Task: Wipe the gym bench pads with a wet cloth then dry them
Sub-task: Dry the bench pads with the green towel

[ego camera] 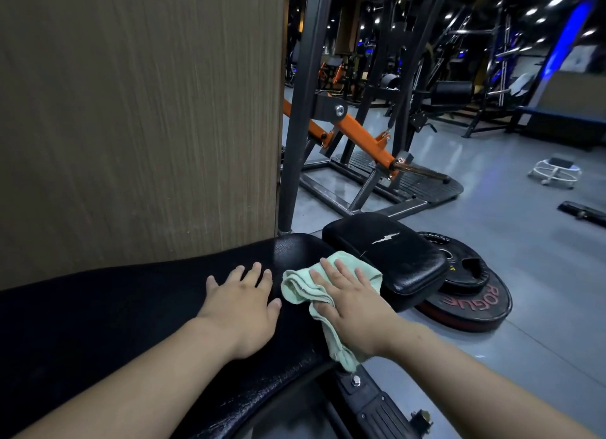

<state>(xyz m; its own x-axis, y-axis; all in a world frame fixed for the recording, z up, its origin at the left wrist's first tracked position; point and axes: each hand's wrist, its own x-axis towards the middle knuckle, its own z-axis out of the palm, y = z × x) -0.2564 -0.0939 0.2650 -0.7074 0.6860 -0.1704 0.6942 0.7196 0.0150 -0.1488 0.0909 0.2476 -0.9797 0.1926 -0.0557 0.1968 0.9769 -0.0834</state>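
At my far left a wood-grain panel (141, 110) stands upright behind the long bench pad (114, 324), which is black and runs across in front of me. My left hand (242, 307) lies flat on that pad, fingers spread and straight, holding nothing. Just to its right the pale green cloth (300, 287) lies bunched on the pad's end, one tail hanging over the near edge. My right hand (352, 304) presses down on it with straight fingers, gripping nothing. Past my fingertips sits the shorter seat pad (393, 258), black, with a silver winged emblem on top and no lettering. To its right, on the grey floor (492, 228), two weight plates (469, 304) lie stacked, partly hidden behind the seat pad. The lower plate reads ROGUE in red; the upper one's mark is too small to read. Far right, a white ring stand on casters (555, 173) holds something dark that I cannot make out.
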